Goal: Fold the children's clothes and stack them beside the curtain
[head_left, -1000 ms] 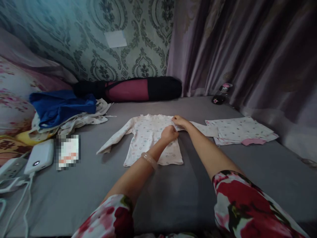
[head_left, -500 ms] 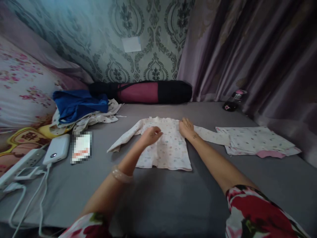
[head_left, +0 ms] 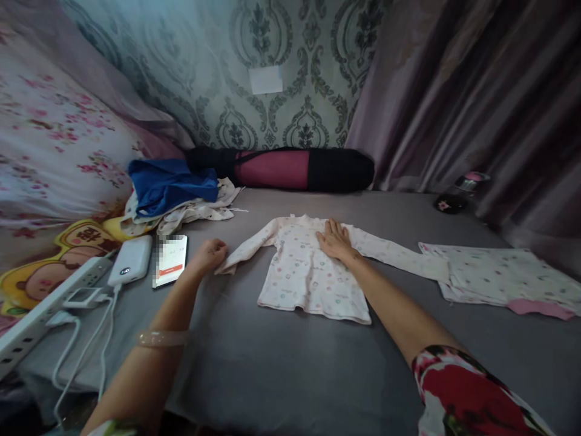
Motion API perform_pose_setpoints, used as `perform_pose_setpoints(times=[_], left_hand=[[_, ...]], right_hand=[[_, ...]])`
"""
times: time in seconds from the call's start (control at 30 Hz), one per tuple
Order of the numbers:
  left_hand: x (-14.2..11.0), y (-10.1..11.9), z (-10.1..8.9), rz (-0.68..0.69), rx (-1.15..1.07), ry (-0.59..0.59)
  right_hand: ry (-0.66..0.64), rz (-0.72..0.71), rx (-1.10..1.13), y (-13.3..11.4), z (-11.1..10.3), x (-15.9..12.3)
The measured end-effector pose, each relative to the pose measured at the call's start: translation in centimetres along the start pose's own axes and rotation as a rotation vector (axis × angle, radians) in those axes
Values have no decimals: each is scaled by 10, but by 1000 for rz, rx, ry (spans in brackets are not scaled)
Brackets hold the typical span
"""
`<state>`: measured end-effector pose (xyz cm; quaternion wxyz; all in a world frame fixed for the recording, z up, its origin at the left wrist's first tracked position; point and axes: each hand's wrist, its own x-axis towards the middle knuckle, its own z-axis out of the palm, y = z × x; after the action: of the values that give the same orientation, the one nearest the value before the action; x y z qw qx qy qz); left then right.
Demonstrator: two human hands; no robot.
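Observation:
A small white long-sleeved shirt [head_left: 313,272] with a pale print lies spread on the grey sheet, its collar toward the wall. My right hand [head_left: 336,241] presses flat on the upper right of the chest, fingers stretched out. At the cuff of the left sleeve [head_left: 247,249] is my left hand [head_left: 209,253], its fingers curled closed. Whether the cuff is between those fingertips is hidden. The other sleeve [head_left: 399,255] reaches out to the right, its end lying over the edge of a folded printed garment [head_left: 503,272] with a pink part.
Left of the shirt are a phone [head_left: 171,260], a white power bank [head_left: 131,260], a power strip [head_left: 54,309] with cables, and a yellow cushion [head_left: 75,242]. Behind lie heaped clothes [head_left: 172,184] and a black-and-red long bag [head_left: 276,169]. A dark bottle [head_left: 458,197] stands far right.
My left hand has moved left from above the chest to the left cuff. My right hand has flattened out on the shirt's upper right. The view has shifted to the left.

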<state>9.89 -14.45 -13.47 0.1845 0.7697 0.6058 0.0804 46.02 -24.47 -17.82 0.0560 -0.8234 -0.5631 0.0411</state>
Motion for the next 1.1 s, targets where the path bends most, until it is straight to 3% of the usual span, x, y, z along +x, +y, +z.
perform_pose_setpoints(times=[0.13,0.23,0.43,0.63,0.83,0.97,1.1], left_hand=[[-2,-4,-4,28,-86,-122],[-6,1,-4,4,-111,-185],[-14,19,3,-51,-135,-196],[-7,23,0,-10,-123,-307],[14,11,-25,-2,-346,-121],[36,6,-40,101,-494,-56],[60,-3,-41,184,-394,-17]], right_hand=[[57,-13,-17,-13,-11,-1],[144,-148,7,-38,-16,-1],[29,-331,174,-96,-10,13],[-31,-222,216,-121,8,30],[52,-205,191,-125,22,29],[83,-197,173,-127,21,24],[78,-190,146,-129,17,18]])
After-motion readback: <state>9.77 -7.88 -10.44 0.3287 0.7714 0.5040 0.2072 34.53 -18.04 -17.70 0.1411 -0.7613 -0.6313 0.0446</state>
